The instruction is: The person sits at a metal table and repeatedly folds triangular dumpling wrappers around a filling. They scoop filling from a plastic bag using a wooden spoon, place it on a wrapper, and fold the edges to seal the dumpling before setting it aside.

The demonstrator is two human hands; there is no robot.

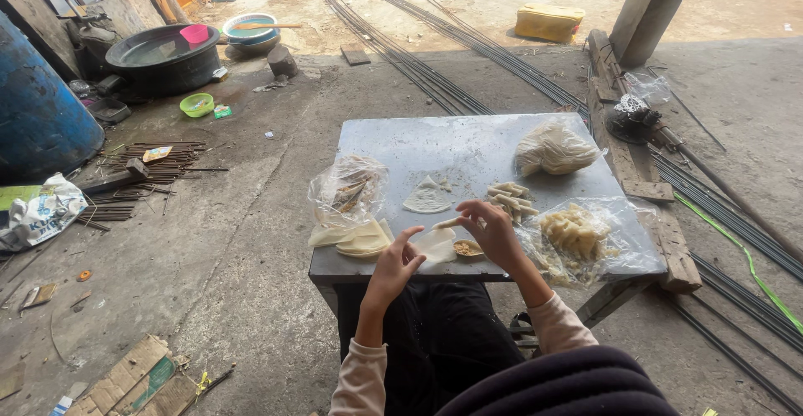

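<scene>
Two hands work over a low grey table (468, 144) at the centre of the frame; it is the largest thing near them, set on a rough concrete floor (251, 240); a big blue drum (38, 107) fills the upper left edge, with a wide black basin (163, 56) beyond it and long steel rods (435, 56) curving across the top of the frame. On the table's upper right lies a clear bag of pale wrappers (554, 150); at the lower right an open plastic bag of rolled pieces (577, 236) spreads to the table's edge; at the left stands a crumpled clear bag (347, 190), and just below it a stack of yellowish sheets (361, 239). Near the middle sits one flat wrapper (427, 197), and right of it a small heap of finished rolls (510, 200). The right hand (495, 236) is closed in a pinch, fingertips gripping a thin rolled stick (447, 223) held just above the table's near edge; the left hand (395, 267) is half open, fingers curled and holding nothing, its tips touching a pale wrapper sheet (437, 245) at the front edge. Smallest, a little dish of brown filling (467, 249) sits between the hands, just beside the right palm.
</scene>
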